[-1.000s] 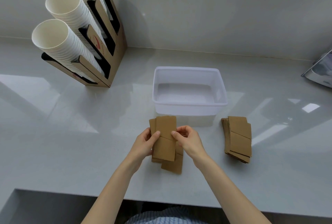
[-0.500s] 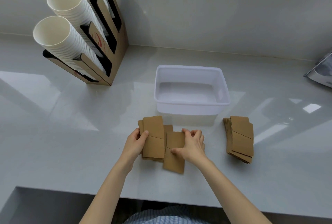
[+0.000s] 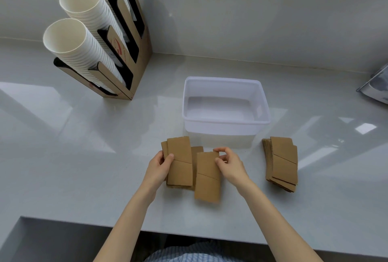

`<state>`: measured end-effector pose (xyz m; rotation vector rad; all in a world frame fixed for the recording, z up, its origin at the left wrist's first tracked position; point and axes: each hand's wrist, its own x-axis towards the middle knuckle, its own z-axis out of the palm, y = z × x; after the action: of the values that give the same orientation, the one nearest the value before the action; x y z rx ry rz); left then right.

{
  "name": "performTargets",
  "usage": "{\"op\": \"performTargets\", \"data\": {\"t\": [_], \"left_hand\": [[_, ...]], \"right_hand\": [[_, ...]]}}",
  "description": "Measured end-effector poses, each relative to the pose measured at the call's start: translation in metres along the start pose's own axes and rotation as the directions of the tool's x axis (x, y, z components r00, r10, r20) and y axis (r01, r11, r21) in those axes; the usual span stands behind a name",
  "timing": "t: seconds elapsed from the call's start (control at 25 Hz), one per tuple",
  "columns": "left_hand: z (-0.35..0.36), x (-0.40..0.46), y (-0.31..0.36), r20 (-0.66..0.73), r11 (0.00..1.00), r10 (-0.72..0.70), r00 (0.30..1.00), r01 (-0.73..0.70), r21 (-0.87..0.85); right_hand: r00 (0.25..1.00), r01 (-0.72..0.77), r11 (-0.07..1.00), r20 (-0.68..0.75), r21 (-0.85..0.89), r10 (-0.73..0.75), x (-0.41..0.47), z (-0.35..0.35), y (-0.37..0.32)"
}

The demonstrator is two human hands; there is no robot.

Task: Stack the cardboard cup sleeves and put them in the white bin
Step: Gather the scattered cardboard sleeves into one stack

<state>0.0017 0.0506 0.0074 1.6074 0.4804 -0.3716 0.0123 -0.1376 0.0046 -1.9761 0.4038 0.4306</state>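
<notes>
Since a moment ago my right hand [image 3: 230, 165] has pulled one sleeve [image 3: 207, 175] clear of the small stack [image 3: 180, 162], pinching its top corner to square it. My left hand [image 3: 160, 166] clamps that stack's edge so it stays aligned. The white bin [image 3: 225, 122] sits empty just behind; another pile [image 3: 281, 163] waits right.

One view only, head cam, wide-angle, worn by the person; no 2nd view to share w/. Looks fwd and steeply down over the grey bench [image 3: 63, 156], toward the back wall [image 3: 252, 20]. Close in: both forearms enter from the bottom edge, near bench edge low in frame. Bin [image 3: 225, 124] sits about center; cup rack [image 3: 134, 68] upper left. Edges curve from lens distortion.
</notes>
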Motion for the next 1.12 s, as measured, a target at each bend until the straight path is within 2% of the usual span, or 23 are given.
{"op": "performTargets", "data": {"t": [0.2, 0.36, 0.6, 0.72, 0.96, 1.12], "left_hand": [[0.003, -0.001, 0.001, 0.050, 0.999, -0.026, 0.998, 0.024, 0.026], [0.004, -0.003, 0.003, 0.131, 1.000, -0.002, 0.991, -0.001, 0.026], [0.003, -0.006, 0.005, 0.196, 0.999, 0.032, 0.980, -0.031, -0.005], [0.004, -0.005, 0.002, 0.207, 0.998, 0.042, 0.977, -0.051, 0.036], [-0.004, -0.003, -0.002, 0.139, 0.998, 0.049, 0.989, -0.055, 0.041], [-0.018, 0.002, -0.001, 0.061, 0.999, 0.029, 0.998, -0.030, 0.012]], "right_hand": [[0.998, 0.025, 0.973, 0.045, 0.227, -0.037, -0.002, -0.014, -0.013], [0.994, 0.059, 0.960, 0.070, 0.275, -0.082, -0.005, -0.001, -0.027], [0.996, 0.087, 0.980, -0.017, 0.179, -0.086, -0.003, 0.016, -0.032], [0.993, 0.113, 0.983, -0.047, 0.143, -0.107, -0.004, 0.023, -0.036], [0.995, 0.093, 0.993, -0.032, 0.071, -0.090, 0.000, 0.031, -0.036], [0.997, 0.076, 0.988, -0.002, -0.137, -0.077, 0.007, 0.034, -0.025]]}}
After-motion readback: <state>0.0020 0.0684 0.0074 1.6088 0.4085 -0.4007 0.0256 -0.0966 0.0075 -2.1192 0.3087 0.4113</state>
